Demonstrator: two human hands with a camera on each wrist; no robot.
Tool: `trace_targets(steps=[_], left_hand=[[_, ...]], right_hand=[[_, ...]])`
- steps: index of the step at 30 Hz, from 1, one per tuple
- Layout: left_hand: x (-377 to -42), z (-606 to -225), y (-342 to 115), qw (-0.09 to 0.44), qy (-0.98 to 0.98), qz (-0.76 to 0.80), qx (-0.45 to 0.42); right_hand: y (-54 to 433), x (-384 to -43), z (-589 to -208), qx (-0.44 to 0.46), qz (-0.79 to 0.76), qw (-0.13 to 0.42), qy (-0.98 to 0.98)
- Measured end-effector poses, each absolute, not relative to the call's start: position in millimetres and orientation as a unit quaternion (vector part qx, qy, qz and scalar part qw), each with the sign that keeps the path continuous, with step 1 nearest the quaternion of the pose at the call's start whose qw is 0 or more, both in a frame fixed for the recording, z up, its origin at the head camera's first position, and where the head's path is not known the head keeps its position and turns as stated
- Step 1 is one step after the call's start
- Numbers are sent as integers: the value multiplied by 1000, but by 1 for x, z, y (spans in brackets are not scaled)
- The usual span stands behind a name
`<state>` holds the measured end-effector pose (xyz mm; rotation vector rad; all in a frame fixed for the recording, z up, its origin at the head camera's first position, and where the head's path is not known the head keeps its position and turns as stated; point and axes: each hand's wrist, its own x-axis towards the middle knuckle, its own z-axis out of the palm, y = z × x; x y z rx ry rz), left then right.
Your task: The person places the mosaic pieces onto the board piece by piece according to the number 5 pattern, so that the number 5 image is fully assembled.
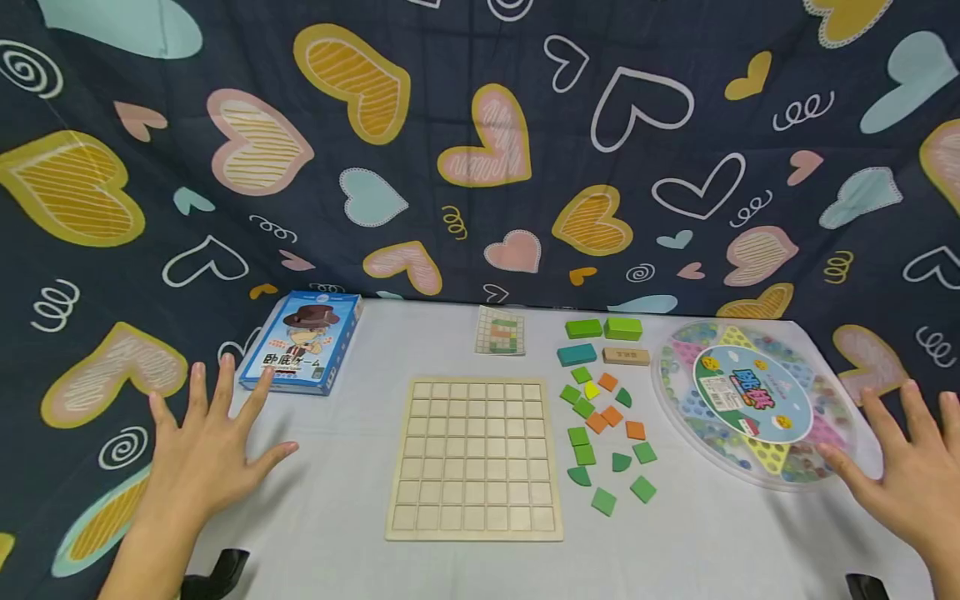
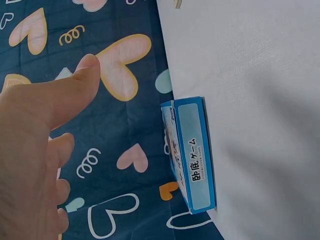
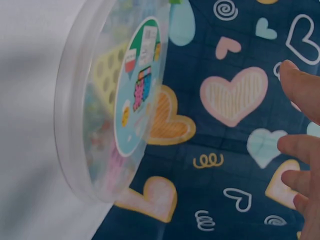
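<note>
My left hand (image 1: 206, 454) is held up at the table's left side with fingers spread and nothing in it. Nearest to it is a blue game box (image 1: 303, 342) with a cartoon figure in a hat; the box's side shows in the left wrist view. On the right, my right hand (image 1: 903, 467) is likewise spread and holds nothing, its thumb overlapping the edge of a round clear plastic case (image 1: 675, 408) in the head view. Between the hands lie a wooden grid board (image 1: 476, 458) and, to its right, scattered green tiles (image 1: 603, 501) and orange tiles (image 1: 635, 430).
Behind the board lies a small printed grid card (image 1: 500, 331). Green blocks (image 1: 623, 328), a teal block (image 1: 577, 355) and a wooden block (image 1: 626, 357) stand behind the loose tiles. A dark heart-patterned cloth (image 1: 435, 75) hangs along the back of the white table (image 1: 330, 500).
</note>
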<state>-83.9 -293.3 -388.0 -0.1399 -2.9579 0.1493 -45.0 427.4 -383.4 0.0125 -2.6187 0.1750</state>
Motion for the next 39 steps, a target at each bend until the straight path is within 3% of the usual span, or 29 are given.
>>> trace_targets(steps=[5,11,14,18,23,28,33,39], left_hand=[[-86,-386,-293,93,-993,43,-56],[-93,-396,-280,95,-990,25,-102],[-100,-410,-266,95,-984,-4,-152],[-108,-434,-242,58,-972,-74,-217],[-114,-457,-216,-28,-950,-179,-253],[-119,-467,-200,-75,-930,-229,-279],[-123,-468,-195,-108,-920,-238,-291],[-128,-462,-190,-103,-923,-217,-301]], right_hand=[[428,-47,-381,-4,54,236,-970],[404,-60,-382,-20,23,135,-990],[382,-76,-389,41,63,154,-985],[343,-106,-402,124,164,148,-967],[302,-146,-426,132,272,27,-953],[283,-172,-449,93,291,-70,-950],[277,-185,-457,73,274,-89,-955],[277,-185,-448,60,288,-88,-952]])
